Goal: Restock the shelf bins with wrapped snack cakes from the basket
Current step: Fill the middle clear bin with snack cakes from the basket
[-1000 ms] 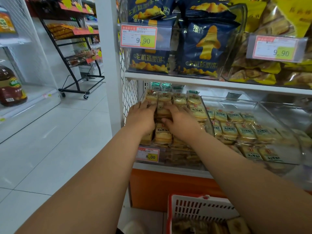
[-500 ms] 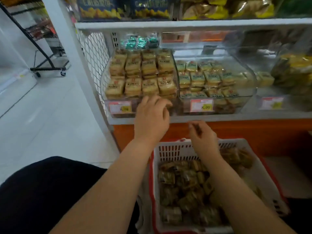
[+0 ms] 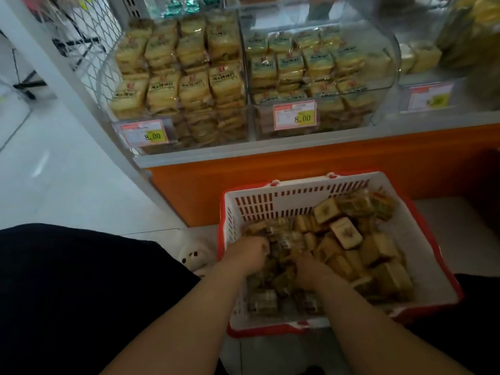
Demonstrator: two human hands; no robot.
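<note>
Dark cloth [image 3: 67, 293] covers the person's lap at the near left; two bare forearms reach forward from the near edge into a white basket with a red rim [image 3: 422, 236] that sits on the floor in front of the shelf; the left hand [image 3: 247, 257] and the right hand [image 3: 311, 269] are side by side among the wrapped snack cakes [image 3: 346, 235] heaped in the basket; the left grip is curled together around cakes in the pile, though motion blur hides exactly which; the right grip is buried in the wrappers, and whether it is apart or clamped cannot be told; beyond the basket an orange shelf base [image 3: 270, 169] runs left to right; above it two clear shelf bins stand touching; the left bin [image 3: 108, 85] is packed high with yellow wrapped cakes; the right bin [image 3: 389, 63] holds fewer rows; each carries a price label, the left label [image 3: 144, 133] and the right label [image 3: 295, 115] both reading 8.00.
</note>
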